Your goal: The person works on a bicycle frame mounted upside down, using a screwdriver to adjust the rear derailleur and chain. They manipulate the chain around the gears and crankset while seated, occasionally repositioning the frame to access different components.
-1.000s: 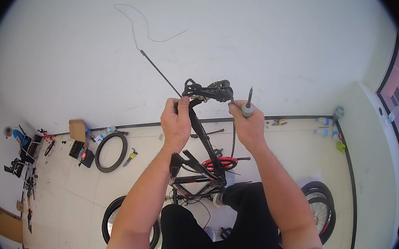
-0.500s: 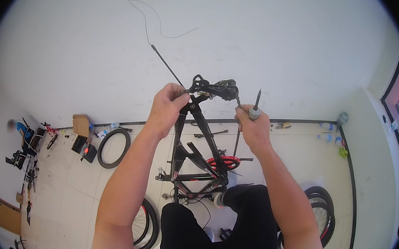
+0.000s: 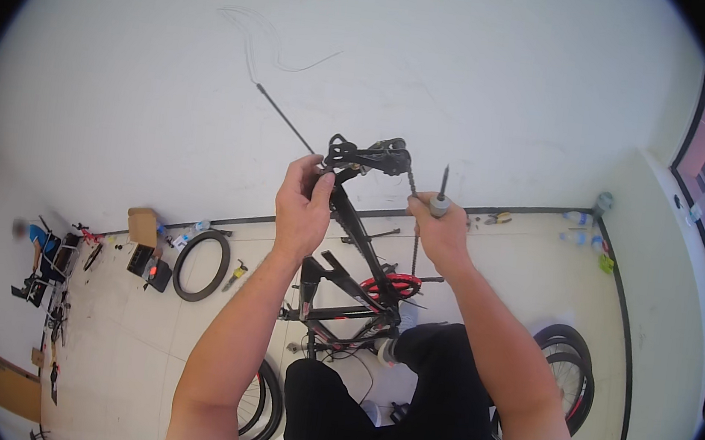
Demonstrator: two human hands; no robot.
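Note:
Bent around the lower end of a black cable housing, my left hand is beside the rear derailleur. Its fingertips are partly hidden there. A thin bare wire loops from the housing's upper end. The derailleur sits at the top of a black bicycle frame standing on end. My right hand is closed around a screwdriver, its shaft pointing up, and its thumb and finger pinch the chain. That chain hangs from the derailleur towards the red chainring.
A loose tyre, an open cardboard box and a yellow-handled tool are on the floor at left. Wheels lie by my right leg. Pliers and bottles lie by the wall. Another person is far left.
The derailleur and cable housing have shifted slightly left. My left thumb has moved lower on the frame's end, while my right hand keeps the screwdriver and chain. The loose wire is swaying.

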